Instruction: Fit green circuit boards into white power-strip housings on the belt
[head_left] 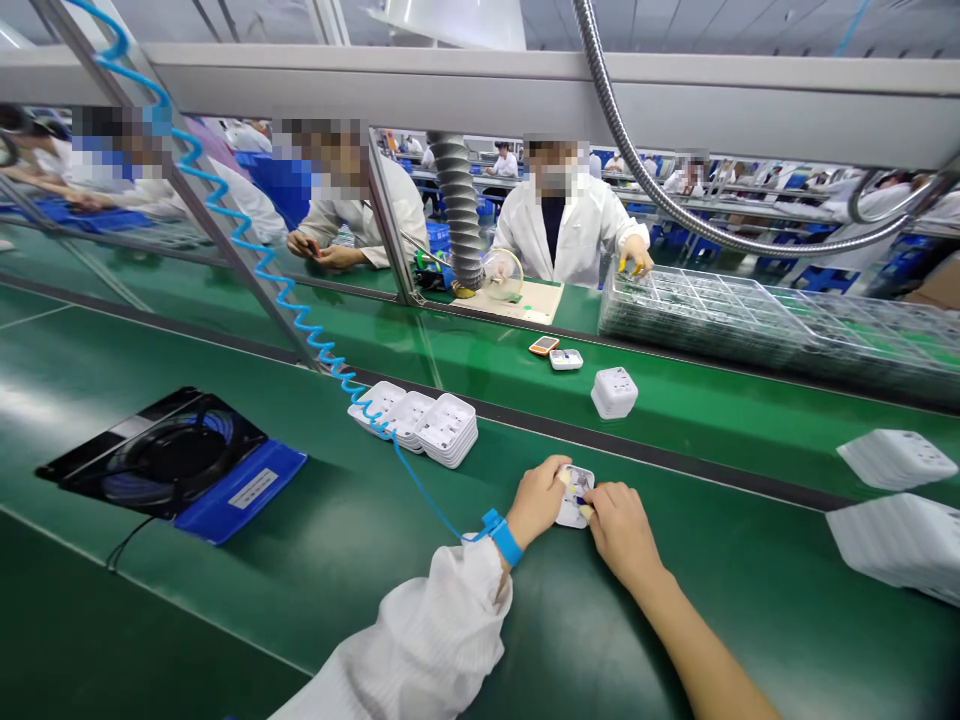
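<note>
A small white plastic housing (568, 515) lies between my two hands, its open inner side facing up and small parts showing within. My left hand (536, 500) grips its left edge, with fingertip covers on and a blue wrist strap (501, 537) at the wrist. From the right, my right hand (622, 525) reaches over the housing with its fingers closed. A small dark bluish bit shows at those fingertips, too small to name. Left of my hands stand short stacks of white plastic covers (448, 425).
A black fan with a blue label panel (240, 495) lies at left. White cover stacks (896, 458) stand at right. On the green belt (690, 420) sit another stack (614, 392) and two small pieces. Clear trays (675, 310) are near a co-worker opposite. A coiled blue cord (262, 265) hangs down.
</note>
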